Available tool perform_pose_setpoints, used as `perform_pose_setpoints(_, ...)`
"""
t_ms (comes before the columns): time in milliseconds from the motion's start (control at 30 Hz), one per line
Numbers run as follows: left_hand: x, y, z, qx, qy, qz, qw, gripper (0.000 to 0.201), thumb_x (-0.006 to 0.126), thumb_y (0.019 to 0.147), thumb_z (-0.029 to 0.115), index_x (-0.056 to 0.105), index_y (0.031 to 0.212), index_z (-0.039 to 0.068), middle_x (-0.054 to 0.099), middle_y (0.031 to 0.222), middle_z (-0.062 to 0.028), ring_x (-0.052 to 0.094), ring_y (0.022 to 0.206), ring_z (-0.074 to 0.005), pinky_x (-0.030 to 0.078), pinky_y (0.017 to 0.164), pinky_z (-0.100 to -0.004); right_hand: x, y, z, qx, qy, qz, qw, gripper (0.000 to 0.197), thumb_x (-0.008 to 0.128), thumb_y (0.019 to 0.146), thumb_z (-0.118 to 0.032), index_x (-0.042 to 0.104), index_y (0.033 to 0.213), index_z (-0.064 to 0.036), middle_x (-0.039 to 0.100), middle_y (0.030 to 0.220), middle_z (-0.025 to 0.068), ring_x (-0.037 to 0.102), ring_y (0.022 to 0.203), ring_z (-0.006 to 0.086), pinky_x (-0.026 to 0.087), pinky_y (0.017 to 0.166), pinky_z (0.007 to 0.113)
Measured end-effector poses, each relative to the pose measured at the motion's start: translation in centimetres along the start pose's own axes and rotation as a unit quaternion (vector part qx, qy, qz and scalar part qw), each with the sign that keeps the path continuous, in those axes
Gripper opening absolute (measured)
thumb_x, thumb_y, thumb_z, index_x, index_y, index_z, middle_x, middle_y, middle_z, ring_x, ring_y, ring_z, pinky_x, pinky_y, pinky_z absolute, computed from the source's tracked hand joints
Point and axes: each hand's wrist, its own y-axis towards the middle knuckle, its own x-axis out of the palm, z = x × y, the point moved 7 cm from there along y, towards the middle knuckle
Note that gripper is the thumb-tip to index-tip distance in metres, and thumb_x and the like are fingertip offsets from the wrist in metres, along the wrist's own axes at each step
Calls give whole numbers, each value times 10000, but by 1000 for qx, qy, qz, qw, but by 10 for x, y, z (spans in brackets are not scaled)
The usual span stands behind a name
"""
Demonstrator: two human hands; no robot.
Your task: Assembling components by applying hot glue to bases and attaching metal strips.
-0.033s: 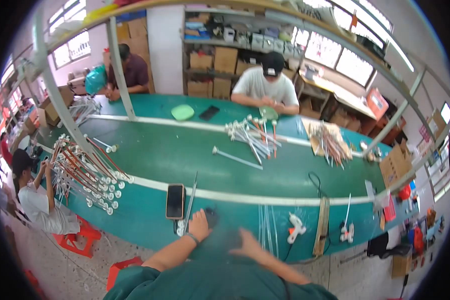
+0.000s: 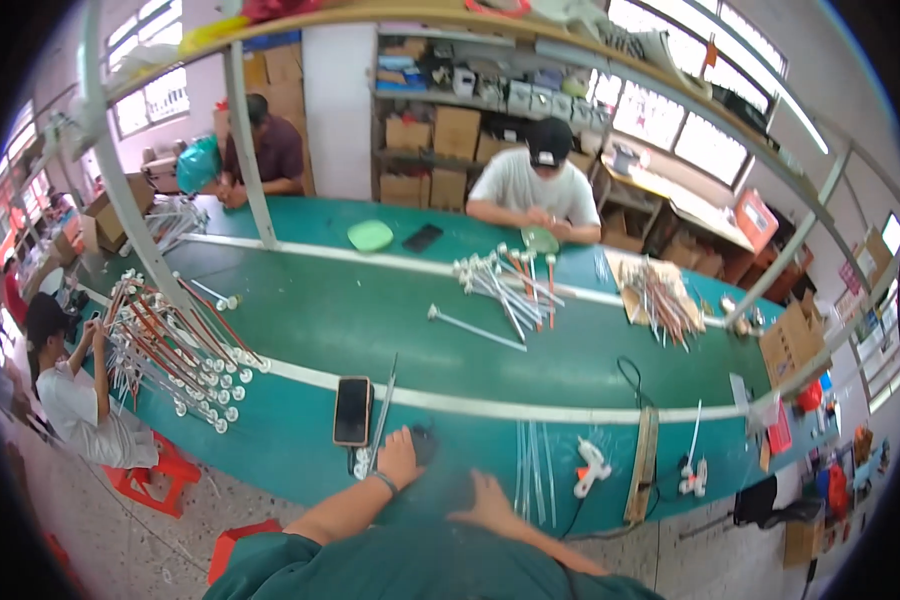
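Observation:
My left hand (image 2: 399,461) lies at the near edge of the green table, its fingers curled against a small dark object (image 2: 425,443) whose kind I cannot make out. A few inches to the right, my right hand (image 2: 487,502) is held with thumb and fingers apart, and nothing shows in it. A hazy smudge blurs the space between the hands. Beside my left hand lie a phone (image 2: 352,411) with a dark screen, a thin metallic rod (image 2: 384,402) and small white round pieces (image 2: 362,462). Right of my right hand are several clear thin strips (image 2: 535,470).
Glue guns (image 2: 592,466) and a wooden strip (image 2: 644,465) lie at the right. A heap of white-ended tubes (image 2: 195,350) covers the left; another pile (image 2: 505,285) lies mid-table. Co-workers sit across (image 2: 535,185) and at left (image 2: 75,390). Metal posts (image 2: 250,150) rise from the table.
The whole view has shifted slightly, with the table a little lower in the picture. My right hand has moved slightly left and nearer to me; my left hand stays against the dark object.

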Motion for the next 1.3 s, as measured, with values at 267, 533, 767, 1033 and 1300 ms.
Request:
perform_pose_setpoints(267,-12,-27,28,83,-228,-70,968,1066,769,605,522,320,1358,-84,532,1149,-262,550,1058,-409,491,892,-446,25,35,21,-6,-51,52,997,1158,877,511,-468,293,1413,-35,428,1314,205,430,1225,377,412,1000,444)
perform_pose_setpoints(533,11,-35,16,77,-641,-209,735,574,755,782,167,495,1277,40,571,1162,-74,528,1087,-169,445,930,-366,2,67,9,43,-71,-8,997,1304,890,420,-523,245,1462,-77,433,1302,212,518,1149,386,470,946,441)
perform_pose_setpoints(767,41,-48,27,77,-735,-298,604,536,711,831,169,481,1304,65,573,1171,-70,538,1082,-165,449,926,-340,44,85,30,-7,-73,-78,994,1092,851,473,-433,382,1418,-149,466,1253,200,533,1129,364,465,966,412)
perform_pose_setpoints(1033,41,-57,25,88,-751,-324,568,548,699,824,125,463,1314,61,557,1215,-64,521,1128,-162,434,966,-344,47,70,35,10,-37,15,999,1010,843,506,-391,423,1394,-157,495,1225,173,554,1106,336,482,941,415)
perform_pose_setpoints(1300,45,-61,5,19,-763,-252,596,712,739,783,193,380,1367,-1,490,1312,-121,435,1232,-200,325,1057,-340,9,117,34,21,130,-84,988,1091,893,464,-401,406,1393,-104,471,1300,189,514,1158,348,468,949,442)
